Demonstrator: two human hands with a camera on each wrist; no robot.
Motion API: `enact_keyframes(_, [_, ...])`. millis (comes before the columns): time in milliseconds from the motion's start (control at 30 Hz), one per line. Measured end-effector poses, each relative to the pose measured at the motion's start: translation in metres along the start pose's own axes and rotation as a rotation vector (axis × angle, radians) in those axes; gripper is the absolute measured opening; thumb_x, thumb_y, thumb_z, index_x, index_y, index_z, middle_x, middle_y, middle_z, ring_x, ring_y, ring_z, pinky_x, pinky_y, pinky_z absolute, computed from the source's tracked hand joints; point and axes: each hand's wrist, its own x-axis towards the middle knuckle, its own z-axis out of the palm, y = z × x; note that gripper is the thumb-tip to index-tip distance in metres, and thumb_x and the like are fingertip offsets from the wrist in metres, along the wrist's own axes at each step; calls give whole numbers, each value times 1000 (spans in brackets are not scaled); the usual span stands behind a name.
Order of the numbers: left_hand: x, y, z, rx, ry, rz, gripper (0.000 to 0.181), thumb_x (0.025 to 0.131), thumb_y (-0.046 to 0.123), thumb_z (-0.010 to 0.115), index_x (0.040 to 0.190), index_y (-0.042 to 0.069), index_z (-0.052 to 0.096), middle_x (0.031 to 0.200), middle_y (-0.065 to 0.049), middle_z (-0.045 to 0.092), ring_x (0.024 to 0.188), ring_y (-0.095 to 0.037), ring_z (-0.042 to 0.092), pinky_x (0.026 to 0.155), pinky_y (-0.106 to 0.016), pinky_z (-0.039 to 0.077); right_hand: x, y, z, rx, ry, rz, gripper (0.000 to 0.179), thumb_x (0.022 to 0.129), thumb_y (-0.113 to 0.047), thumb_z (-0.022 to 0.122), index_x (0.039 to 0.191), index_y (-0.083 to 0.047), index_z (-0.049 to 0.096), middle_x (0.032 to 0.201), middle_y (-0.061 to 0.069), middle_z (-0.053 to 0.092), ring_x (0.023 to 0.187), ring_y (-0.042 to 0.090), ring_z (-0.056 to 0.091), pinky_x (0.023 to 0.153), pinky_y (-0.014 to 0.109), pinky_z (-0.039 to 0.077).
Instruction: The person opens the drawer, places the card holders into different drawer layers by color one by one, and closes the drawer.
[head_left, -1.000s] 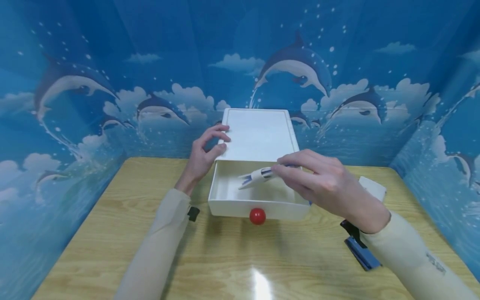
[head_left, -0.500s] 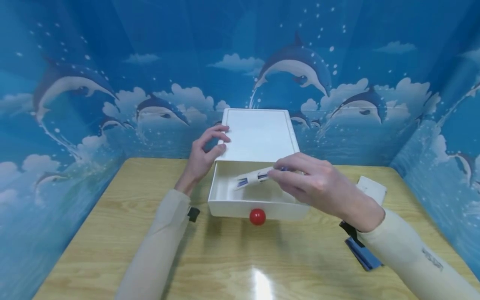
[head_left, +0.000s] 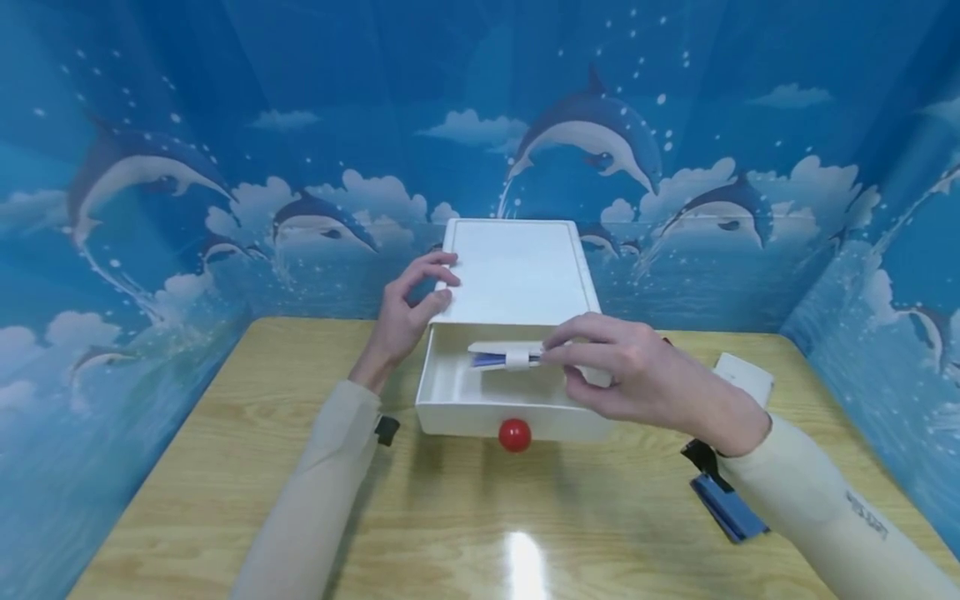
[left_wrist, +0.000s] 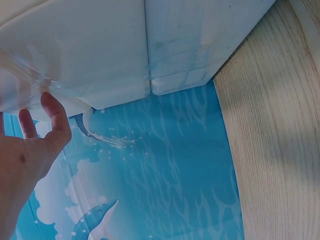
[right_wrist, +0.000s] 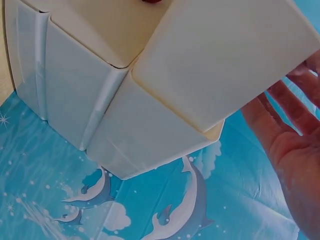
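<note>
A blue backdrop [head_left: 480, 67] printed with leaping dolphins stands behind the wood-grain tabletop [head_left: 225, 467]. On the tabletop sits a white cabinet [head_left: 517, 271], its drawer [head_left: 457, 418] pulled out toward the person. The right hand [head_left: 648, 367] is over the drawer's right side, its fingertips at one end of a banded item; whether they grip it, I cannot tell. The left hand [head_left: 405, 312] has its fingers spread and slightly bent, tips against the cabinet's left edge. A blue item [head_left: 727, 507] lies by the right sleeve, a white object [head_left: 744, 377] beyond the right wrist. The white-and-blue banded item [head_left: 510, 357] lies nearly level within the drawer's outline; contact with its floor is unclear. Smallest is the drawer's round red knob [head_left: 515, 435].
</note>
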Motion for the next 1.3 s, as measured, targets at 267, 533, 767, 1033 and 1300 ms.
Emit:
enact_keyframes(267, [-1, 0, 0, -8, -1, -12, 22, 97, 21, 61, 111, 6, 69, 148, 0, 57, 152, -14, 35, 126, -59, 20, -7, 2, 2, 66, 56, 22, 31, 83, 1, 64, 110, -8, 76, 114, 7, 72, 86, 11, 69, 62, 13, 47])
enact_keyframes(533, [1, -1, 0, -9, 2, 6, 22, 97, 21, 60, 111, 6, 69, 148, -2, 58, 152, -15, 35, 126, -59, 20, -15, 5, -8, 46, 113, 51, 31, 85, -3, 65, 112, -13, 76, 111, 6, 73, 56, -4, 43, 47, 7, 29])
enact_keyframes(767, [2, -2, 0, -8, 2, 17, 23, 97, 21, 60, 110, 6, 70, 147, -2, 58, 153, -20, 35, 126, -60, 18, -21, 4, -22, 10, 145, 96, 24, 98, -22, 64, 115, -11, 76, 113, 9, 73, 57, -5, 48, 47, 7, 31])
enact_keyframes(1033, [2, -2, 0, -25, -2, 23, 22, 97, 20, 60, 110, 5, 69, 147, -2, 58, 151, -14, 37, 126, -57, 22, -29, 7, -37, -99, 190, 147, 47, 102, -48, 52, 112, -10, 77, 111, 9, 75, 93, 19, 72, 57, 8, 43])
enact_keyframes(1300, [0, -2, 0, -33, -4, 29, 21, 97, 19, 60, 110, 5, 69, 147, -2, 58, 151, -13, 37, 126, -55, 23, -43, 18, -49, -153, 240, 171, 48, 101, -49, 53, 113, -10, 77, 111, 9, 75, 106, 0, 67, 95, 2, 43])
